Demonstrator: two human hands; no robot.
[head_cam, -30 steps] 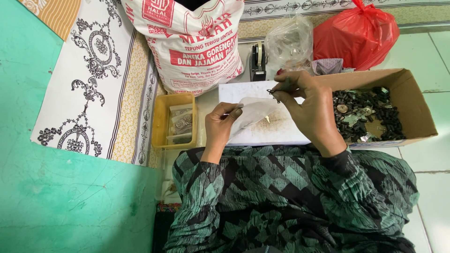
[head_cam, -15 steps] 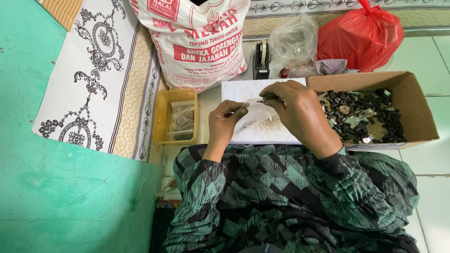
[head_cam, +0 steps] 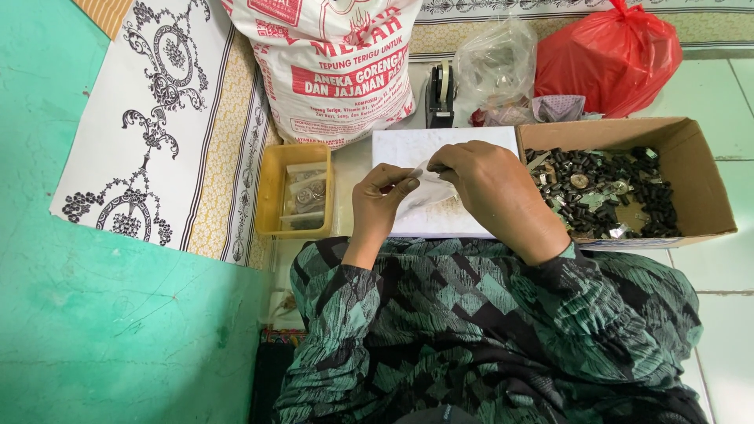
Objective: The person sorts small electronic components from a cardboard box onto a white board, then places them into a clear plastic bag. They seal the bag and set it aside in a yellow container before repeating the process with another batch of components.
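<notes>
My left hand (head_cam: 381, 206) and my right hand (head_cam: 487, 188) meet over a white board (head_cam: 440, 149) that lies in front of me, and between them I hold a small clear plastic bag (head_cam: 428, 188). The left thumb and forefinger are pinched together on the bag's left edge; the right fingers curl closed over its upper right corner, so both hands are clamped on the same bag, which hangs just above the board. I cannot tell whether anything is inside it. Just to my right, touching the board's edge, sits an open cardboard box (head_cam: 699, 196) filled with small dark pieces (head_cam: 613, 196) and a few pale ones mixed in. To my left, near the board, stands a yellow plastic tub (head_cam: 275, 196) with a few small clear packets lying in it. Beyond the board a black tape dispenser (head_cam: 440, 94) stands upright, with a large printed white sack (head_cam: 330, 71) on its left, and a crumpled clear bag (head_cam: 495, 63) and then a knotted red plastic bag (head_cam: 613, 55) on its right. A patterned cloth (head_cam: 149, 118) lies on the green floor (head_cam: 94, 314) to my far left.
</notes>
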